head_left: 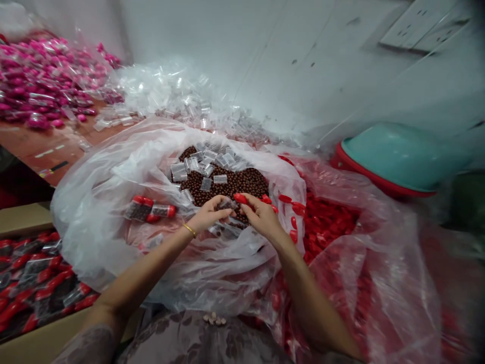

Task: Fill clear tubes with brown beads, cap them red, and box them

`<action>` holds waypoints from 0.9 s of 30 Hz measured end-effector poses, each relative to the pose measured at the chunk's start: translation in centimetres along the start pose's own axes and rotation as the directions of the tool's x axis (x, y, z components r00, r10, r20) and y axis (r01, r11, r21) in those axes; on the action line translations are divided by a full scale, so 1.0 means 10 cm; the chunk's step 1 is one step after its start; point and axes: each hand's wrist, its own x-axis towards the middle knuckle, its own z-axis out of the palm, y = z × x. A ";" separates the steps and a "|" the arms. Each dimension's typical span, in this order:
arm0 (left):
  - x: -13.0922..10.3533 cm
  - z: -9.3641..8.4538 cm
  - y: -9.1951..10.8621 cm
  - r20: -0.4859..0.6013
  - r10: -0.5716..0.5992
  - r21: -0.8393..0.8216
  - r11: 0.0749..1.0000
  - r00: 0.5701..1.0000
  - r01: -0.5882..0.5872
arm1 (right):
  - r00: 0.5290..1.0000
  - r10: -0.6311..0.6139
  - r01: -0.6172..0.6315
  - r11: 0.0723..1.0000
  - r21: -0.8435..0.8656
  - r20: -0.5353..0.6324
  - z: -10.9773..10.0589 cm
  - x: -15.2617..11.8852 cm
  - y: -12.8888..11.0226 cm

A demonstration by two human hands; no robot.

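My left hand (209,213) is closed around a small clear plastic tube (227,203), partly hidden by the fingers. Close beside it, my right hand (263,216) pinches a red cap (240,198) between thumb and fingers. Whether cap and tube touch, I cannot tell. Both hands are over a pile of small brown beads (246,179) in a wide-open white plastic bag (102,156). Several clear tubes (206,169) lie on the beads. Left of my left hand, a few bead-filled tubes with red caps (140,208) rest on the bag.
Loose red caps (329,227) fill a clear bag at right. A cardboard box (26,220) at left holds many capped tubes (38,273). Pink pieces (41,81) and a heap of clear tubes (170,88) sit behind. A teal basin (401,156) stands by the wall.
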 end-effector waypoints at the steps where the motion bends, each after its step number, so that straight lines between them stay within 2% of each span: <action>1: -0.02 0.04 -0.01 -0.007 0.003 0.001 1.000 1.000 -0.003 | 1.000 -0.021 0.020 0.998 -0.051 -0.019 0.00 -0.04 -0.01; 5: -0.07 0.15 -0.07 -0.030 0.000 -0.010 1.000 1.000 0.000 | 0.986 -0.164 0.162 0.986 -0.046 -0.033 0.00 -0.18 -0.07; 7: -0.09 0.18 -0.08 -0.046 -0.007 -0.023 1.000 0.999 0.006 | 0.988 -0.150 0.151 0.988 0.015 -0.038 0.02 -0.23 -0.08; 9: -0.10 0.18 -0.07 -0.046 -0.014 -0.027 1.000 0.999 0.013 | 0.997 -0.042 0.051 0.988 0.148 -0.063 0.03 -0.27 -0.08; 11: -0.12 0.19 -0.07 -0.026 -0.021 -0.021 1.000 0.999 0.020 | 0.992 0.113 -0.089 0.937 0.338 -0.052 0.05 -0.30 -0.07; 13: -0.12 0.19 -0.09 0.009 -0.020 -0.016 1.000 1.000 0.020 | 0.975 0.216 -0.214 0.852 0.479 0.052 0.06 -0.31 -0.06; 15: -0.13 0.21 -0.12 0.042 -0.014 -0.004 1.000 0.999 0.014 | 0.959 0.236 -0.282 0.817 0.503 0.153 0.06 -0.32 -0.06; 18: -0.12 0.23 -0.19 0.073 -0.010 0.008 1.000 0.997 0.009 | 0.964 0.224 -0.262 0.887 0.380 0.141 0.05 -0.35 -0.05; 21: -0.12 0.24 -0.25 0.066 -0.002 -0.004 1.000 0.998 0.002 | 0.985 0.167 -0.158 0.971 0.180 -0.032 0.07 -0.39 -0.05; 23: -0.11 0.25 -0.26 0.053 0.011 0.003 1.000 0.999 -0.011 | 0.989 0.067 -0.064 0.998 0.025 -0.132 0.08 -0.43 -0.07; 25: -0.12 0.25 -0.26 0.044 0.020 0.016 1.000 0.999 -0.021 | 0.990 -0.021 0.007 0.995 -0.100 -0.140 0.09 -0.45 -0.09; 27: -0.12 0.26 -0.25 0.038 0.024 0.026 0.999 0.999 -0.025 | 0.996 -0.048 0.038 0.991 -0.129 -0.075 0.09 -0.46 -0.10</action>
